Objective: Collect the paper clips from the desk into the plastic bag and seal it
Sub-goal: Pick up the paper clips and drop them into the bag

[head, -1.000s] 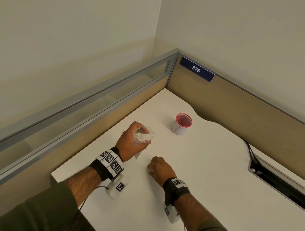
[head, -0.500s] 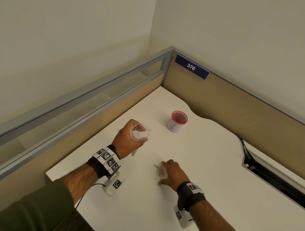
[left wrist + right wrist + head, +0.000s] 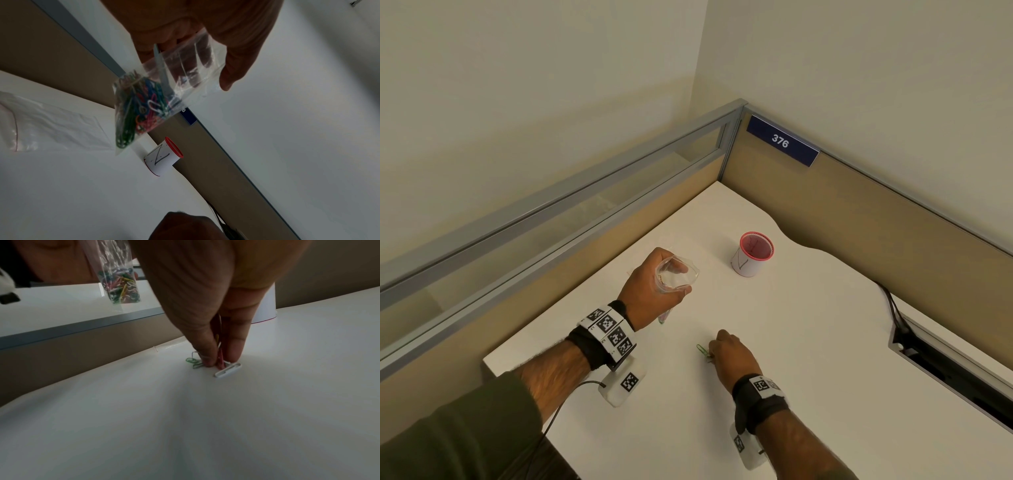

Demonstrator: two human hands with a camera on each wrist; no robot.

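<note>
My left hand (image 3: 654, 287) grips a small clear plastic bag (image 3: 676, 275) by its open mouth, held above the white desk (image 3: 808, 342). Many coloured paper clips (image 3: 139, 112) fill the bag's bottom, also seen as the hanging bag (image 3: 120, 287) in the right wrist view. My right hand (image 3: 726, 354) is down on the desk, thumb and fingers (image 3: 236, 344) pinching a few loose paper clips (image 3: 221, 361). A green clip (image 3: 702, 351) lies just left of the fingers, and a white clip (image 3: 228, 369) lies flat at the fingertips.
A white cup with a red mesh rim (image 3: 751, 253) stands behind the hands. A second, flat plastic bag (image 3: 51, 126) lies on the desk near the partition. A cable slot (image 3: 945, 363) opens in the desk at the right. Partition walls (image 3: 859, 219) close the corner.
My right hand has spread over the loose clips, then drawn its fingers together into a pinch on them. The left hand has kept the bag up in about the same place.
</note>
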